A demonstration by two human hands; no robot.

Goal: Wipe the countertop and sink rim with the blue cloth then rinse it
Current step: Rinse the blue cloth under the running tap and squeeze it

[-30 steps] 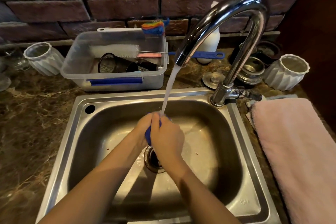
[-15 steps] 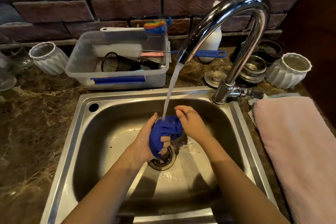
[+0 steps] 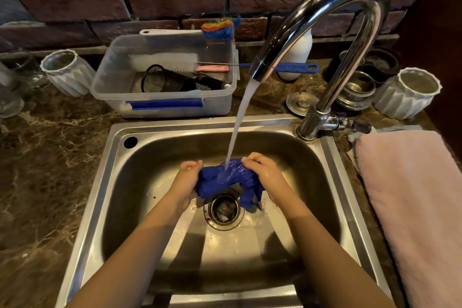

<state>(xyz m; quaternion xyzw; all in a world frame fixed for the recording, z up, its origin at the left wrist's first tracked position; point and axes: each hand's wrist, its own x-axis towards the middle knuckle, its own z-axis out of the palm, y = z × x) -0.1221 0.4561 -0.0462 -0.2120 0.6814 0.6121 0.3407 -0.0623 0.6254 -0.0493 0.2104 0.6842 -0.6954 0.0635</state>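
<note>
Clearly you are in the rinsing step, so I judge the wiping of the countertop (image 3: pixel 50 157) and sink (image 3: pixel 120 182) rim to be behind you. Your left hand (image 3: pixel 186 180) and right hand (image 3: pixel 262 172) each grasp one end of the blue cloth (image 3: pixel 222 182), fingers curled tight into the fabric, holding it low in the middle of the basin just above the drain (image 3: pixel 223 207). Water from the faucet (image 3: pixel 325 20) lands on the cloth's top, between your hands. The cloth looks soaked, dark and bunched into folds, with a loose tail hanging from your right hand toward the drain's right edge. Next you will likely need to open the bunched folds to the stream, then wring it out; keep that hanging tail clear of the drain opening.
</note>
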